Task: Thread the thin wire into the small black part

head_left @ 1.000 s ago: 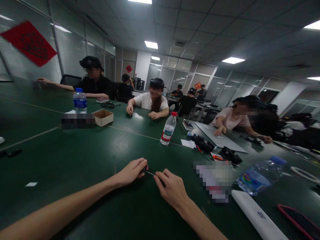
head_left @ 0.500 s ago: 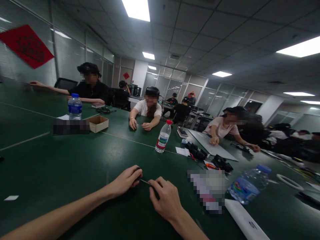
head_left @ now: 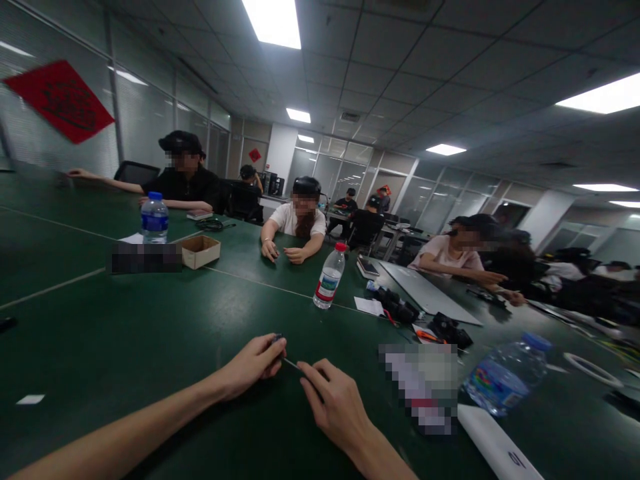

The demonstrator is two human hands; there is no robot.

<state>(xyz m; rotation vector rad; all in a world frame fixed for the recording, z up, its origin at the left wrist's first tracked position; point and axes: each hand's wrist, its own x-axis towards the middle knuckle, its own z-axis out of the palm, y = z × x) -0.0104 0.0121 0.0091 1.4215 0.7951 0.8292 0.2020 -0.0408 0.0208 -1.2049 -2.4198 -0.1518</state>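
Note:
My left hand (head_left: 256,362) is closed round a small dark object (head_left: 279,338), of which only an edge shows between thumb and fingers. A thin metal rod (head_left: 291,363) spans the short gap between my two hands. Its left end reaches the dark object, and its other end disappears under the fingers of my right hand (head_left: 336,399). That hand is curled palm down, closed on the rod's end; whatever handle it may have is hidden. Both hands are low over the green table (head_left: 165,333).
A red-capped bottle (head_left: 329,277) stands beyond my hands. To the right are a blue-capped bottle (head_left: 507,373) lying tilted, a white box-like item (head_left: 493,443) and black gear (head_left: 447,330). An open cardboard box (head_left: 201,253) and another bottle (head_left: 155,223) sit far left. Several people surround the table.
My hands keep almost the same pose, with the rod still between them. The view has shifted slightly. A co-worker at the right has moved one arm across toward the other hand.

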